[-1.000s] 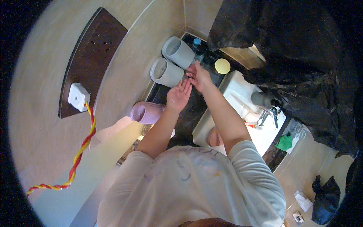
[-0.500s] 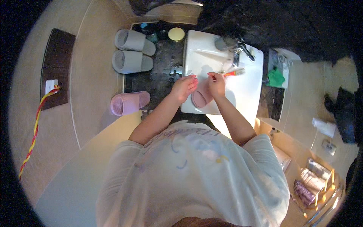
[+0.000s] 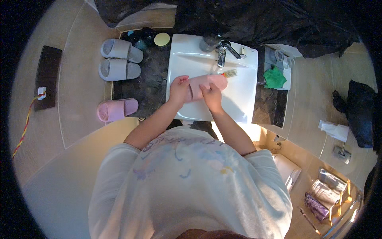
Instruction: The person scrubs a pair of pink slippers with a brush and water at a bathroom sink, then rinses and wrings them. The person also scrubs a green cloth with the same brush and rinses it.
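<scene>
Over the white sink (image 3: 242, 91), a pink slipper (image 3: 218, 81) lies nearly crosswise between my hands. My left hand (image 3: 178, 91) grips its left end, with the fingers curled at the edge. My right hand (image 3: 212, 96) holds it nearer the middle, thumb on top and the other fingers mostly hidden. Just beyond the slipper's right end rests a brush (image 3: 230, 73) with a red part and pale bristles, partly covered by the slipper. Behind it stands the chrome faucet (image 3: 221, 59).
On the dark counter at left are two grey slippers (image 3: 119, 69) and a pink-purple slipper (image 3: 115, 110). A round yellow lid (image 3: 162, 39) sits near dark bottles. At right, a green cloth (image 3: 274, 77) lies on a white box. Black sheeting (image 3: 258, 24) hangs behind the sink.
The pink slipper has been raised and turned to lie crosswise. My left hand, formerly apart from it, now grips it; my right hand has shifted onto its middle. The view has shifted too.
</scene>
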Demonstrator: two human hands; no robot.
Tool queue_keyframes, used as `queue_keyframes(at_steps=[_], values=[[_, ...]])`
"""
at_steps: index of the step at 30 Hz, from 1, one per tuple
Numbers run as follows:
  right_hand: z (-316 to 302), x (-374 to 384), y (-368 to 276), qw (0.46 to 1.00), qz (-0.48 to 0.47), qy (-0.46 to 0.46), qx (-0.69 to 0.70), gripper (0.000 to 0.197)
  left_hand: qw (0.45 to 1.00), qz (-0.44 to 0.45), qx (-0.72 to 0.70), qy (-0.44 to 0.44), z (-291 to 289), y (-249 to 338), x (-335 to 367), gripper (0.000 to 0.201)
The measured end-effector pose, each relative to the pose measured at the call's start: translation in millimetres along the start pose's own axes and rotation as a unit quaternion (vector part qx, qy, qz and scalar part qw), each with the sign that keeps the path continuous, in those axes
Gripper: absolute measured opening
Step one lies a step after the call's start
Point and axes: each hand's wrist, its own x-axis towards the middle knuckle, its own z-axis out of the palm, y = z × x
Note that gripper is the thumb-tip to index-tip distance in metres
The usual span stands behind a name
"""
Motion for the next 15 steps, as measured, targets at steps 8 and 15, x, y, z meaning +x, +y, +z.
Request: queue_keyframes(at_steps=[8, 15], values=[[-16.5, 53.1, 13.7, 0.999, -0.013, -0.029, 0.007, 0.033, 0.995, 0.075, 0.036, 0.061, 67.1, -30.0, 24.2, 0.036], [-42.1, 58.1, 20.3, 0.985, -0.096, -0.094, -0.107, 0.027, 0.996, -0.031, 0.078, 0.037, 89.8, -31.5, 40.0, 0.043]])
